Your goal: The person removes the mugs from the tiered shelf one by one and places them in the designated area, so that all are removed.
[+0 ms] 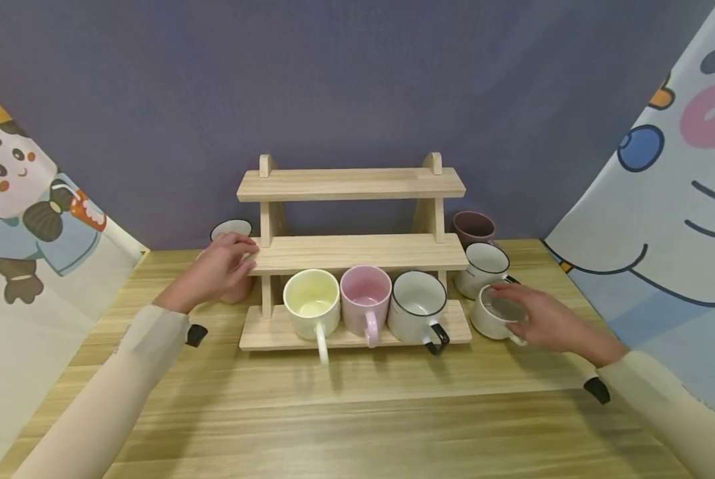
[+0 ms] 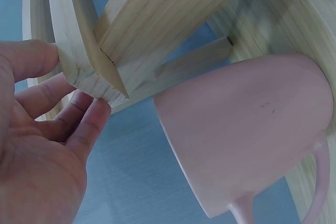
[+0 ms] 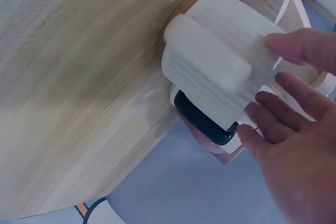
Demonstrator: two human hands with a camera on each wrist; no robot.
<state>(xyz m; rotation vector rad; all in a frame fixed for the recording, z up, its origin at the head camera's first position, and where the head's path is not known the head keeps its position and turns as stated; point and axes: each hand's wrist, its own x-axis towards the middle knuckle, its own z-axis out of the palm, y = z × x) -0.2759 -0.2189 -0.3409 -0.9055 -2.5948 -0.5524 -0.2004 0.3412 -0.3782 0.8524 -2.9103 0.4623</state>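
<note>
At the left end of a three-tier wooden rack [image 1: 351, 254], my left hand [image 1: 216, 266] holds the end of the middle board, thumb on one face and fingers against the other, as the left wrist view shows. Just beside it a pink mug [image 2: 247, 129] stands on the table, mostly behind the hand in the head view. On the right, my right hand [image 1: 543, 318] grips a ribbed white mug [image 3: 210, 61] by its rim, thumb on one side and fingertips at the other. That mug has a white handle and is slightly blurred in the right wrist view.
On the lowest tier stand a yellow mug [image 1: 312, 303], a pink mug [image 1: 366, 299] and a white mug with a black rim and handle [image 1: 418, 306]. Behind the ribbed mug are another black-rimmed white mug [image 1: 483, 269] and a dark maroon mug [image 1: 473, 227]. A grey-blue backdrop [image 1: 345, 86] rises behind.
</note>
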